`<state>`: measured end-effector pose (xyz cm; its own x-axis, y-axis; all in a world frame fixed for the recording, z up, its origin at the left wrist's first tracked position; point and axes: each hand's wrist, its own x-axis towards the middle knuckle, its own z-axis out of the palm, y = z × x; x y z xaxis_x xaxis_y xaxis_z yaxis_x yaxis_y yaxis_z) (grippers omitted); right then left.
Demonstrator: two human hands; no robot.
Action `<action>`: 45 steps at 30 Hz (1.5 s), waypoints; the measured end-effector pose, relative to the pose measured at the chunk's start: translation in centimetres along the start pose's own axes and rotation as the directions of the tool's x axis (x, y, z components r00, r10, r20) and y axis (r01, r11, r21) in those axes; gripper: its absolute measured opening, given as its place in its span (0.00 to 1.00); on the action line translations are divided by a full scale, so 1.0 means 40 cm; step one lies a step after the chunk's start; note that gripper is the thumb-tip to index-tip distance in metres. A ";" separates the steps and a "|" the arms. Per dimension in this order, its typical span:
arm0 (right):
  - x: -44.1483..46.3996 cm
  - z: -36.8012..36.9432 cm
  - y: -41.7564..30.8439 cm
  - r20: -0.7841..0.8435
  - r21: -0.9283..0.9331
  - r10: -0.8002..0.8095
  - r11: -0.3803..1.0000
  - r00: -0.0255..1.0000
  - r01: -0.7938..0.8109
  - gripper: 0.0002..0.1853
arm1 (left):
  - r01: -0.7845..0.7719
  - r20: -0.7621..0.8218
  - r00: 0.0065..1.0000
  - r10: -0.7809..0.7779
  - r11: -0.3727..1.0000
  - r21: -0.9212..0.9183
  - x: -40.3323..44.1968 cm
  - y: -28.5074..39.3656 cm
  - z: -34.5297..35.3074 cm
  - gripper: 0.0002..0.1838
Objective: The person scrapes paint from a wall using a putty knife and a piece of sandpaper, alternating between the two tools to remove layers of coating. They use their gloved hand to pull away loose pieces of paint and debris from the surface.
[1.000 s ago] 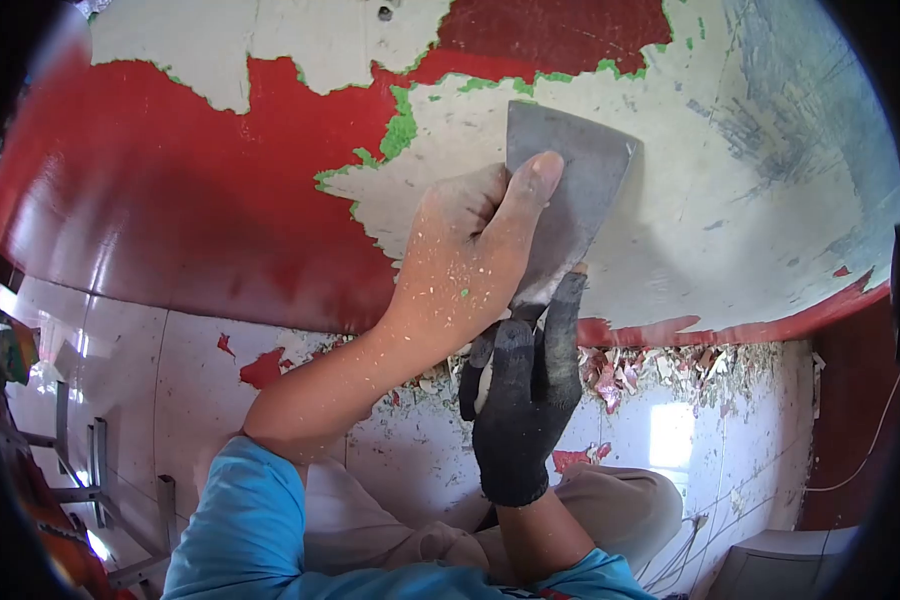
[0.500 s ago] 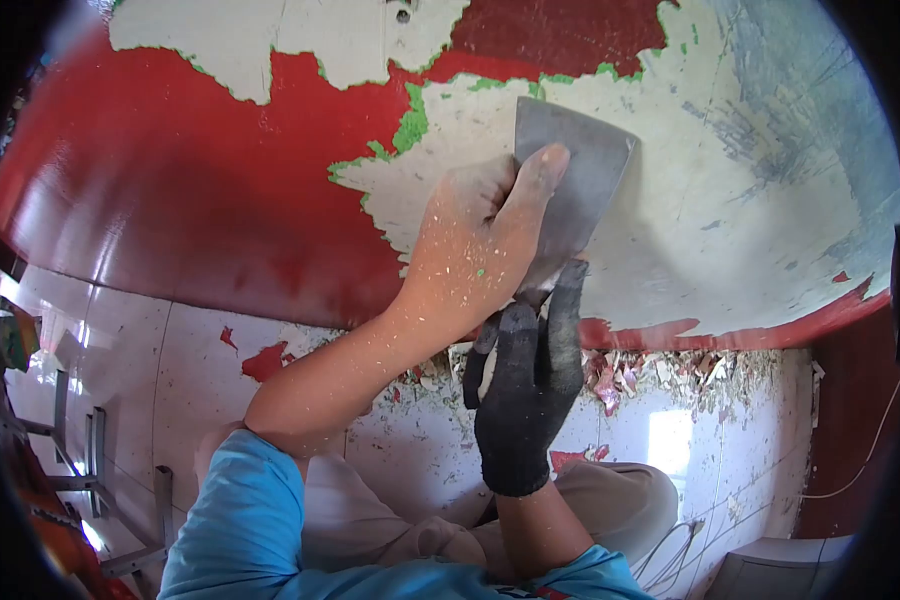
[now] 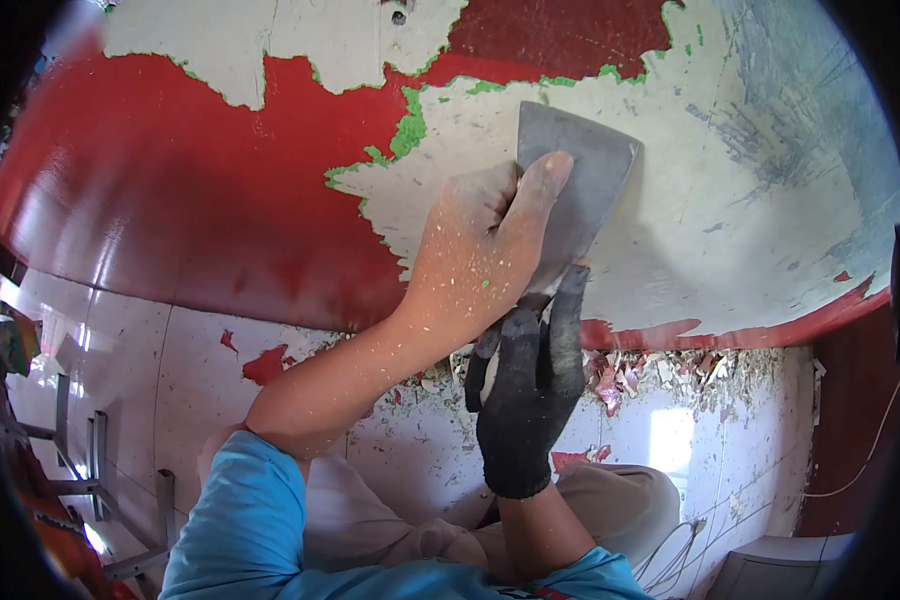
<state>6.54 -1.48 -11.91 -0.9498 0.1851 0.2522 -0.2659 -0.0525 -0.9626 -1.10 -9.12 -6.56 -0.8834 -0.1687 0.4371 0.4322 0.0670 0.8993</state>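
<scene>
My bare left hand (image 3: pixel 480 245), dusted with pale flecks, grips the wide metal blade of a scraper (image 3: pixel 585 175), its thumb lying on the blade's face. Below it my right hand (image 3: pixel 530 395), in a black glove, is wrapped round the scraper's handle, which is mostly hidden; one finger extends up along the base of the blade. The blade is in front of a curved surface, over its cream-coloured bare area (image 3: pixel 680 240). Glossy red coating (image 3: pixel 220 190) covers the left part, with ragged green edges where it ends.
Paint chips (image 3: pixel 670 375) lie along the foot of the curved surface on the white tiled floor (image 3: pixel 400 450). Metal frame legs (image 3: pixel 95 460) stand at the left. At the lower right are a grey object (image 3: pixel 780 570) and thin cables.
Since a second ago, both hands and the scraper have shifted slightly right in view, as has the red surface. The grip on the scraper looks the same.
</scene>
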 end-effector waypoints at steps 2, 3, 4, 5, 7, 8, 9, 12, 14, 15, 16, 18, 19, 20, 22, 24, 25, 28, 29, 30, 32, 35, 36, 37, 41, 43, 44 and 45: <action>0.009 0.005 0.014 -0.020 -0.046 -0.086 0.995 0.996 0.085 0.28 | 0.029 0.025 0.999 -0.028 0.999 -0.041 0.006 -0.010 -0.002 0.26; 0.015 0.011 0.011 -0.033 -0.091 -0.166 0.982 0.986 0.163 0.28 | 0.064 0.049 0.997 -0.060 0.995 -0.076 0.013 0.002 -0.003 0.26; 0.023 0.013 -0.002 -0.032 -0.091 -0.167 0.982 0.985 0.164 0.28 | 0.063 0.047 0.997 -0.060 0.995 -0.077 0.018 0.018 -0.001 0.26; 0.031 0.009 -0.026 -0.009 -0.021 -0.132 0.991 0.991 0.132 0.29 | 0.054 0.010 0.999 -0.054 0.987 -0.148 0.023 0.041 0.005 0.26; 0.047 0.009 -0.092 0.072 0.041 -0.057 0.998 0.996 0.054 0.29 | -0.051 -0.015 0.999 0.049 0.986 -0.160 0.055 0.051 -0.018 0.26; 0.046 0.013 -0.091 0.075 0.046 -0.050 0.998 0.996 0.047 0.29 | -0.046 -0.017 0.999 0.044 0.987 -0.152 0.050 0.058 -0.020 0.26; 0.045 0.019 -0.090 0.063 0.044 -0.075 0.996 0.995 0.073 0.29 | -0.043 -0.025 0.999 0.040 0.989 -0.139 0.047 0.073 -0.022 0.25; 0.028 0.026 -0.031 0.043 0.117 -0.096 0.989 0.994 0.090 0.29 | -0.040 -0.071 0.997 0.034 0.996 -0.082 0.023 0.072 -0.011 0.25; 0.014 0.021 0.011 0.027 0.206 -0.011 0.979 1.000 0.005 0.31 | -0.006 -0.034 0.999 0.008 0.999 0.052 0.011 0.028 -0.013 0.25; 0.012 0.023 0.018 0.034 0.191 0.035 0.981 0.999 -0.041 0.31 | -0.004 -0.031 1.000 0.005 0.999 0.050 0.006 0.023 -0.010 0.25; 0.012 0.021 0.029 0.029 0.188 0.041 0.981 0.999 -0.045 0.31 | 0.127 -0.012 0.992 -0.128 0.988 -0.089 0.001 0.023 -0.007 0.25; 0.008 0.016 0.059 0.045 0.212 -0.006 0.977 0.999 -0.003 0.31 | 0.270 0.022 0.962 -0.272 0.937 -0.222 -0.001 0.017 -0.014 0.26; 0.002 0.010 0.081 0.070 0.249 -0.055 0.968 0.996 0.036 0.31 | 0.264 0.041 0.964 -0.261 0.939 -0.222 0.009 0.009 -0.027 0.26; -0.001 0.003 0.099 0.071 0.249 -0.054 0.968 0.996 0.035 0.31 | 0.249 0.061 0.968 -0.242 0.943 -0.221 0.021 0.005 -0.041 0.27; -0.008 -0.010 0.129 0.133 0.007 -0.210 0.977 0.969 0.211 0.31 | 0.215 0.026 0.977 -0.213 0.963 -0.164 0.030 0.014 -0.062 0.24; -0.018 -0.011 0.149 0.125 0.061 -0.219 0.975 0.968 0.213 0.31 | 0.300 -0.057 0.948 -0.314 0.937 -0.176 0.032 0.033 -0.073 0.32; -0.021 -0.012 0.152 0.117 0.119 -0.225 0.970 0.967 0.212 0.31 | 0.316 0.004 0.948 -0.318 0.938 -0.146 0.028 0.042 -0.077 0.37; -0.017 -0.015 0.139 0.125 0.148 -0.187 0.975 0.974 0.168 0.31 | 0.234 -0.035 0.970 -0.241 0.962 -0.145 0.010 0.046 -0.053 0.32; -0.015 -0.016 0.135 0.122 0.148 -0.188 0.974 0.974 0.169 0.31 | 0.233 -0.033 0.970 -0.240 0.962 -0.144 0.007 0.047 -0.050 0.32; -0.013 -0.016 0.132 0.125 0.160 -0.172 0.975 0.977 0.151 0.31 | 0.182 0.022 0.983 -0.182 0.955 -0.236 0.004 0.047 -0.049 0.28; -0.011 -0.011 0.123 0.129 0.180 -0.158 0.975 0.979 0.134 0.31 | 0.132 0.070 0.991 -0.116 0.938 -0.321 -0.001 0.049 -0.047 0.25; -0.007 0.000 0.095 0.111 0.182 -0.135 0.977 0.985 0.113 0.30 | 0.160 0.012 0.984 -0.176 0.864 -0.478 -0.007 0.042 -0.041 0.18; -0.004 0.004 0.074 0.097 0.177 -0.112 0.980 0.989 0.094 0.31 | 0.162 -0.003 0.983 -0.183 0.880 -0.447 -0.012 0.036 -0.033 0.18; 0.000 0.006 0.059 0.081 0.171 -0.090 0.982 0.993 0.075 0.32 | 0.164 -0.018 0.982 -0.189 0.894 -0.416 -0.015 0.033 -0.028 0.17; 0.013 0.007 0.030 0.093 0.095 -0.102 0.991 0.990 0.093 0.34 | 0.240 0.115 0.971 -0.211 0.879 -0.412 -0.017 0.042 -0.034 0.17; 0.011 0.008 0.015 0.108 0.109 -0.097 0.990 0.989 0.085 0.36 | 0.257 0.133 0.966 -0.221 0.881 -0.398 -0.019 0.042 -0.026 0.17; 0.010 0.009 0.010 0.104 0.107 -0.098 0.990 0.990 0.086 0.36 | 0.258 0.137 0.966 -0.221 0.880 -0.399 -0.021 0.042 -0.025 0.17; 0.009 0.010 0.005 0.095 0.126 -0.082 0.990 0.992 0.070 0.36 | 0.300 0.171 0.952 -0.256 0.891 -0.340 -0.023 0.042 -0.025 0.18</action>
<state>6.08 -1.81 -11.99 -0.9362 0.0948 0.3385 -0.3501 -0.1631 -0.9224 0.62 -9.85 -5.48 -0.9820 -0.0095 0.1884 0.1812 -0.3254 0.9280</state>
